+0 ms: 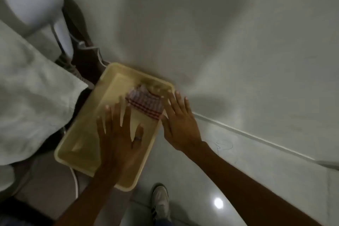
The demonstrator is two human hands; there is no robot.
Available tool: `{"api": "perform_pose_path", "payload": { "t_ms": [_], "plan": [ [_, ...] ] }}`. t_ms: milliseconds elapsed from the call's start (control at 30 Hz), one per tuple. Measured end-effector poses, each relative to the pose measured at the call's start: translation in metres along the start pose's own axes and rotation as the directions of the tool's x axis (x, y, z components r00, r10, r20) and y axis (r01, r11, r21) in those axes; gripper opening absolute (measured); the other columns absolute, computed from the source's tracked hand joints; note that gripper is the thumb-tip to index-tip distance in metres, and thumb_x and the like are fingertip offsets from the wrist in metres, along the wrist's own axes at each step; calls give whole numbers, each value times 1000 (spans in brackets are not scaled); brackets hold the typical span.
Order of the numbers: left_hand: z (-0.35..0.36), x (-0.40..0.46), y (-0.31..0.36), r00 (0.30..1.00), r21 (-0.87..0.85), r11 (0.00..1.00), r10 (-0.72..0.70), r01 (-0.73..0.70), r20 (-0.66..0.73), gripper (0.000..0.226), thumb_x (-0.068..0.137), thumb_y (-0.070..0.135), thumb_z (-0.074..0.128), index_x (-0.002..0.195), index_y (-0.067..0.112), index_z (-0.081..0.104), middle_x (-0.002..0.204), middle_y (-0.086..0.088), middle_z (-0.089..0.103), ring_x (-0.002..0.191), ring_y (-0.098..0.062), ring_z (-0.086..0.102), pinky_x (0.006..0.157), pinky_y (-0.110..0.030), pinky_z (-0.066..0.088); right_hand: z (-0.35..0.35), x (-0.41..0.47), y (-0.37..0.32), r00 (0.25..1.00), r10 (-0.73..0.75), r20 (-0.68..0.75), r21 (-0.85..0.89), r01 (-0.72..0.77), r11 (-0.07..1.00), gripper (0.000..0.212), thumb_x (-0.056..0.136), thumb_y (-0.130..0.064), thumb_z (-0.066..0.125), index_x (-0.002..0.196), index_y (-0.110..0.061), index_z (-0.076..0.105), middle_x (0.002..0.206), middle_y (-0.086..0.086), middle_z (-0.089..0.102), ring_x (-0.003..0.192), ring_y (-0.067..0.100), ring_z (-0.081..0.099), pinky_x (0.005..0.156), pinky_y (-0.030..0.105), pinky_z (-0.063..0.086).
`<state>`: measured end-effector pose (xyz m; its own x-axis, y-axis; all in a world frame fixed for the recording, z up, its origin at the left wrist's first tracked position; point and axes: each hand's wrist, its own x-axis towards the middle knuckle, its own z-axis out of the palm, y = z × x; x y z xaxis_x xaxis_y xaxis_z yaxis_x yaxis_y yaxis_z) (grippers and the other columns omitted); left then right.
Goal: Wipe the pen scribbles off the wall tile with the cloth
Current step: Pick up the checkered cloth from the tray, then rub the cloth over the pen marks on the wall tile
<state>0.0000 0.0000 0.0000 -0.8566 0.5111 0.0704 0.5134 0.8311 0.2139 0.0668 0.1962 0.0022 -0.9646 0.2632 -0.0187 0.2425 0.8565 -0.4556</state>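
A red-and-white checked cloth (145, 103) lies folded at the far end of a cream plastic tray (77, 143). My left hand (121, 134) hovers over the tray's middle with fingers spread, a ring on one finger, holding nothing. My right hand (177, 121) is spread flat at the tray's right rim, its fingertips beside the cloth's right edge. Thin pen scribbles (222, 146) mark the pale wall tile (256, 152) just right of my right wrist. The picture is blurred by motion.
A white towel or sheet (33, 101) drapes at the left beside the tray. A white fixture (31, 0) and cables sit at the upper left. My shoe (160, 202) stands on the glossy floor below. A grout line (256, 137) crosses the tiles.
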Motion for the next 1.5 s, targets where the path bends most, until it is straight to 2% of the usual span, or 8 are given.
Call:
{"api": "perform_pose_path", "payload": {
  "t_ms": [333, 500, 700, 767, 867, 967, 1200, 1500],
  "plan": [
    [115, 18, -69, 988, 16, 993, -121, 120, 90, 64, 103, 34, 48, 161, 10, 46, 175, -27, 28, 164, -50, 17, 131, -68, 17, 146, 126, -20, 932, 108, 345, -183, -46, 982, 85, 97, -36, 59, 169, -41, 12, 180, 8, -3, 162, 46, 7, 126, 63, 17],
    [96, 9, -48, 978, -52, 979, -194, 198, 78, 60, 107, 36, 44, 162, 12, 45, 178, -25, 20, 166, -48, 10, 132, -64, 14, 116, 117, -32, 971, 124, 205, -39, -119, 992, 83, 92, -13, 55, 167, -33, 27, 175, 9, 21, 143, 41, 36, 115, 53, 40],
    [57, -19, 15, 991, -104, 988, -123, 116, -59, 62, 111, 44, 45, 166, 17, 38, 179, -23, 17, 166, -46, 8, 135, -56, 7, 67, 29, -26, 947, 191, -259, 53, -184, 982, 72, 90, -21, 41, 162, -27, 41, 171, 10, 37, 121, 36, 47, 97, 51, 53],
    [55, -35, 45, 995, -107, 993, -65, 56, -80, 65, 112, 50, 40, 168, 18, 34, 179, -24, 17, 167, -45, 6, 136, -49, 0, 66, -16, -3, 931, 259, -256, 54, -254, 966, 77, 88, -21, 31, 164, -29, 37, 173, 9, 33, 117, 30, 39, 95, 46, 49],
    [70, -64, 94, 997, -102, 993, 49, -54, -52, 67, 112, 52, 35, 170, 18, 31, 178, -22, 16, 167, -36, -1, 136, -53, 6, 84, -90, 48, 896, 411, -170, 59, -407, 912, 82, 88, -8, 48, 164, -31, 29, 174, 7, 29, 119, 29, 35, 96, 48, 49],
    [112, -103, 132, 983, -102, 982, 166, -158, 72, 69, 109, 51, 39, 169, 16, 35, 178, -21, 21, 166, -41, 9, 133, -61, 16, 111, -167, 110, 815, 579, -33, 62, -577, 815, 84, 95, -6, 57, 166, -35, 23, 177, 4, 24, 124, 34, 43, 104, 51, 48],
    [290, -200, 166, 832, -133, 910, 413, -392, 371, 68, 110, 47, 38, 168, 12, 36, 178, -21, 21, 165, -42, 11, 133, -64, 22, 192, -335, 273, 400, 910, 113, 49, -917, 397, 77, 102, -11, 55, 167, -33, 19, 176, -1, 25, 128, 40, 47, 105, 58, 50],
    [488, -244, 181, 904, -62, 960, 277, -271, 326, 70, 110, 44, 39, 170, 8, 29, 178, -24, 19, 165, -49, 12, 133, -63, 16, 293, -417, 402, 546, 836, -62, 72, -833, 549, 65, 105, -32, 36, 169, -29, 22, 179, 5, 19, 136, 41, 43, 114, 56, 42]
  ]
}}
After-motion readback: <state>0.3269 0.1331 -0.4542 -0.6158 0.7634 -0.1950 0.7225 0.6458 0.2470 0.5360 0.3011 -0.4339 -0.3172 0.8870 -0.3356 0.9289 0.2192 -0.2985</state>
